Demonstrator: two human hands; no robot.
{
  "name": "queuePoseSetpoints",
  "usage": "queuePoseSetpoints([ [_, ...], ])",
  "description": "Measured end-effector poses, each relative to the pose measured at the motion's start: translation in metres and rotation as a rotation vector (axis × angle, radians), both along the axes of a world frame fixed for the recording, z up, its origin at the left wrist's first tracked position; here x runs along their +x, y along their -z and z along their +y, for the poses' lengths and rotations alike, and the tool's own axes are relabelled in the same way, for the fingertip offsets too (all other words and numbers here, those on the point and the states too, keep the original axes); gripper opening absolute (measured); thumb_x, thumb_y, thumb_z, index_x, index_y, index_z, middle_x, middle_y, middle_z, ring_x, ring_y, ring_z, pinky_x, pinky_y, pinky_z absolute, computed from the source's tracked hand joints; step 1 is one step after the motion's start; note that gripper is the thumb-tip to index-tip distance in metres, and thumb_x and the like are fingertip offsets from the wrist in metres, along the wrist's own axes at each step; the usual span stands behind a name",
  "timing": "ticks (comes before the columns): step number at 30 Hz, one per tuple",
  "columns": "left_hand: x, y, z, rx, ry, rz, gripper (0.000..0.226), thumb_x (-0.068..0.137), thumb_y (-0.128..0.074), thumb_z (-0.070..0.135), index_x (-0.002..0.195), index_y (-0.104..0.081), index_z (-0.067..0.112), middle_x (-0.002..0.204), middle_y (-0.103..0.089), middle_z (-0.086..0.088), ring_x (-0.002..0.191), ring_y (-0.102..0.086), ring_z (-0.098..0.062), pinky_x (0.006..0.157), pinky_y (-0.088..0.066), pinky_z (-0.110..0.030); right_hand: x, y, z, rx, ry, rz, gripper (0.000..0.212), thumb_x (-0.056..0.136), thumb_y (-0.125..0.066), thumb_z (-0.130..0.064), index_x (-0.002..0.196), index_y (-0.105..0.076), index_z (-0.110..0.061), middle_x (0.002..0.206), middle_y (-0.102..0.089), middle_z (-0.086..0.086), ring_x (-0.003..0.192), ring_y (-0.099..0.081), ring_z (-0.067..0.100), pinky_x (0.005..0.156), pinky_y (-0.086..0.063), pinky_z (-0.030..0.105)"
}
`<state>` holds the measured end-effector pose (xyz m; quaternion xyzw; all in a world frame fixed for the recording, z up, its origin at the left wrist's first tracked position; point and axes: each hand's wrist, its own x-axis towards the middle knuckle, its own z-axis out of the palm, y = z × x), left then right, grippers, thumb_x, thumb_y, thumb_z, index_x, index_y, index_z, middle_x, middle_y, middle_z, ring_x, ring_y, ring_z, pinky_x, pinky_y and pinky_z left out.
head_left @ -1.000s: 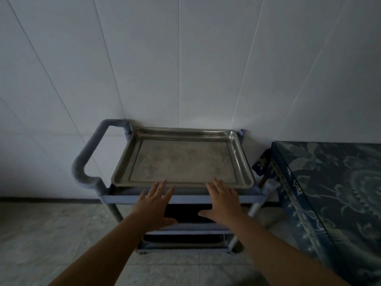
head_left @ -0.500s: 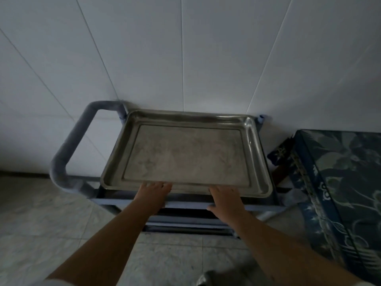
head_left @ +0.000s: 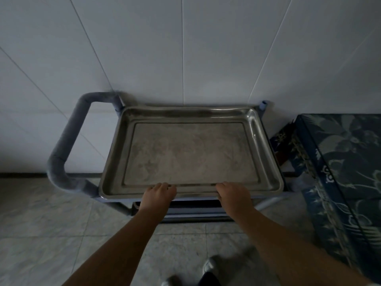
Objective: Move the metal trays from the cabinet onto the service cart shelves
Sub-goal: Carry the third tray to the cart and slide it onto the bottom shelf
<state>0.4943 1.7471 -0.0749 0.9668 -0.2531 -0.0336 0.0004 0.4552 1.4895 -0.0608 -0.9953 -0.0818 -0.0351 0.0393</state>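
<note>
A large rectangular metal tray (head_left: pixel 191 153) lies flat on the top shelf of a blue-grey service cart (head_left: pixel 68 139) that stands against the white wall. My left hand (head_left: pixel 157 196) grips the tray's near rim left of centre, fingers curled over the edge. My right hand (head_left: pixel 233 195) grips the same rim right of centre. The tray is empty, with a dull, stained bottom. The cart's lower shelves (head_left: pixel 195 212) show only as dark edges below the tray.
The cart's padded handle loop sticks out on its left side. A box or chest covered in blue flowered cloth (head_left: pixel 342 178) stands close to the right of the cart. Tiled floor (head_left: pixel 51 230) lies in front, with my shoes (head_left: pixel 209 267) at the bottom edge.
My hands went from hovering open before the cart to closing on the tray's near rim. The view has moved closer and looks more steeply down on the tray.
</note>
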Motion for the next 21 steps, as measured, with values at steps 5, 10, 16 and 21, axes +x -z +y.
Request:
queuePoseSetpoints([
  [5,0.0,-0.006,0.0,-0.012,0.008,0.064,0.022,0.076,-0.079,0.018,0.087,-0.059,0.018,0.082,-0.063,-0.004,0.073,-0.062,-0.023,0.061,-0.034,-0.029,-0.005,0.002,0.005,0.01,0.062,0.063,0.031,0.061,-0.081,-0.008,0.056,-0.052,-0.014,0.05,-0.052,0.002,0.041,-0.046,0.017,0.041,-0.033,0.023],
  [10,-0.023,-0.001,0.0,0.054,-0.077,0.148,0.086,0.087,-0.057,0.061,0.152,-0.018,0.021,0.157,-0.03,-0.013,0.146,-0.023,-0.033,0.112,-0.024,-0.052,-0.015,-0.008,0.011,0.114,0.232,0.228,0.039,0.076,-0.068,-0.049,0.099,-0.062,-0.018,0.101,-0.065,0.003,0.095,-0.061,0.024,0.084,-0.049,0.036],
  [16,-0.088,0.017,0.02,-0.016,-0.043,0.156,0.106,0.082,-0.045,0.075,0.155,0.012,0.025,0.162,0.024,-0.008,0.143,0.029,-0.027,0.118,-0.005,-0.057,-0.097,0.002,0.032,0.24,0.164,0.057,0.071,0.079,-0.066,-0.046,0.14,-0.046,-0.014,0.152,-0.038,0.007,0.141,-0.034,0.023,0.111,-0.035,0.044],
  [21,-0.149,0.033,0.037,0.068,-0.107,0.291,0.107,0.078,-0.036,0.083,0.144,0.032,0.033,0.156,0.037,-0.008,0.14,0.036,-0.03,0.111,0.015,-0.054,-0.153,0.034,0.027,0.115,0.16,0.387,0.09,0.08,-0.05,-0.065,0.152,-0.017,-0.023,0.163,-0.008,0.001,0.148,-0.01,0.019,0.117,-0.017,0.04],
])
